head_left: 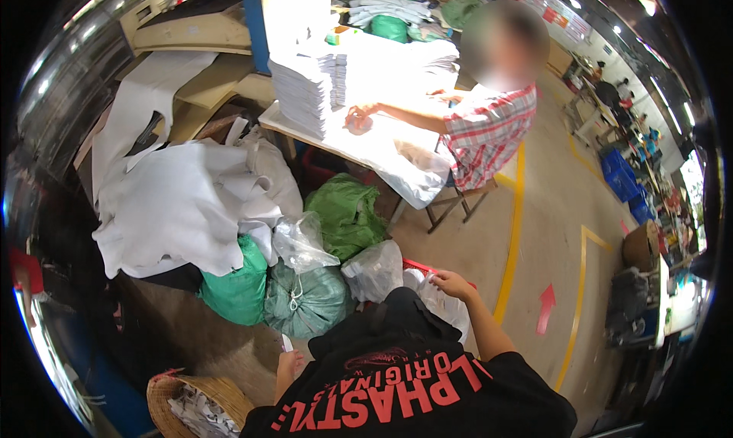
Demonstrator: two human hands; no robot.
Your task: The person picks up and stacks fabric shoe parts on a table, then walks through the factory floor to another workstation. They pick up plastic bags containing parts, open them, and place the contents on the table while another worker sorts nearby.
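My left hand (289,361), low beside my black shirt, is closed around a slim white piece (286,343); its exact kind is too small to make out. My right hand (453,285) reaches forward with its fingers pinched at a small pale piece (434,277). Directly under it sit a red basket (416,265) and a clear plastic bag (450,308) with whitish contents. Left of these stand another clear bag (374,272) and a tied grey-green sack (305,304). My body partly hides the basket and the bag.
White sheet material (175,201) covers a heap at left, beside a green sack (237,285). A darker green sack (347,215) stands ahead. A co-worker in a checked shirt (492,129) sits at a table with stacked white sheets (300,95). A wicker basket (172,415) holds white scraps.
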